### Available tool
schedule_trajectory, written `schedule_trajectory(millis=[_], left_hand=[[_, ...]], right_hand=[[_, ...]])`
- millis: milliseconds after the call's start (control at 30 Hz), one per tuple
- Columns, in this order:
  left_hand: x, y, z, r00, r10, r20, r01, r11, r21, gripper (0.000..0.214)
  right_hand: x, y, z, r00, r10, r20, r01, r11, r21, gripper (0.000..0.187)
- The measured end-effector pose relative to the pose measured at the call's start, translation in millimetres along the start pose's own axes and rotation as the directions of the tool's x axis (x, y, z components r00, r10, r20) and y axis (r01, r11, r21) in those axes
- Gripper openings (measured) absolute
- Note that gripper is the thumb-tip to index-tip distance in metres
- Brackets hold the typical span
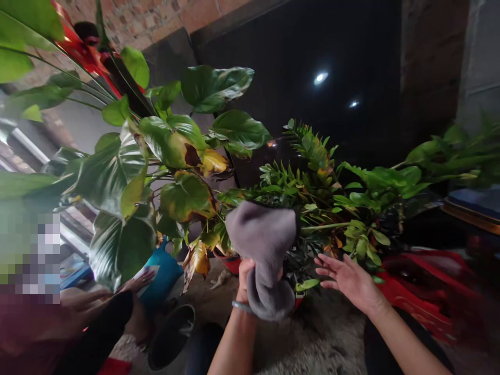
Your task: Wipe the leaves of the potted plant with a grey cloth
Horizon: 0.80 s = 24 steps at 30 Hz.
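A bunched grey cloth [262, 234] is in the grip of my left hand [245, 278], its top flopping over and its lower end looped by the wrist. A bracelet circles that wrist. My right hand [349, 281] holds nothing; its fingers are spread beside a low green plant [363, 239]. Behind the cloth grow feathery green stems [308, 151]. To the left stands a large broad-leaved plant [117, 172], some of whose leaves [191, 195] are yellow and brown at the edges. The cloth hides part of the red pot [232, 264] and foliage behind it.
Another person's hand [136, 281] is at the lower left, near a teal container [162, 273]. A black bucket [172, 336] stands on the rough floor. Red bags [422, 302] lie at the right. A dark glossy panel [312, 62] and a brick wall [133, 21] rise behind.
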<state>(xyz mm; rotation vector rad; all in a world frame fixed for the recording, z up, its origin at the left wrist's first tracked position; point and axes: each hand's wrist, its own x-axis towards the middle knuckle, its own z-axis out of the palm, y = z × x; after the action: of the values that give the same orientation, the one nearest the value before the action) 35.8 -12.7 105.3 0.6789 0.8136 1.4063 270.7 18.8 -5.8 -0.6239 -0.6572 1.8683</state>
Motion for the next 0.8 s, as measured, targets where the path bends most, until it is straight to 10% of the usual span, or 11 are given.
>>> schedule_trajectory(millis=[167, 333, 600, 800], left_hand=[[20, -10, 23.9, 0.987, -0.067, -0.145, 0.093, 0.979, 0.182, 0.030], [-16, -56, -5.9, 0.957, -0.286, 0.054, 0.258, 0.919, 0.297, 0.043], [6, 24, 17.6, 0.991, -0.067, -0.120, 0.073, 0.996, 0.050, 0.039], [-8, -28, -10.3, 0.977, -0.191, -0.090, 0.211, 0.912, 0.351, 0.042]], right_hand=[[2, 0, 1, 0.999, -0.022, -0.042, 0.023, 0.999, 0.028, 0.054], [-1, -2, 0, 0.999, 0.017, -0.043, -0.018, 1.000, -0.021, 0.055], [0, -1, 0, 1.000, 0.012, -0.026, -0.012, 1.000, 0.005, 0.053], [0, -1, 4, 1.000, -0.002, -0.031, 0.003, 1.000, 0.017, 0.043]])
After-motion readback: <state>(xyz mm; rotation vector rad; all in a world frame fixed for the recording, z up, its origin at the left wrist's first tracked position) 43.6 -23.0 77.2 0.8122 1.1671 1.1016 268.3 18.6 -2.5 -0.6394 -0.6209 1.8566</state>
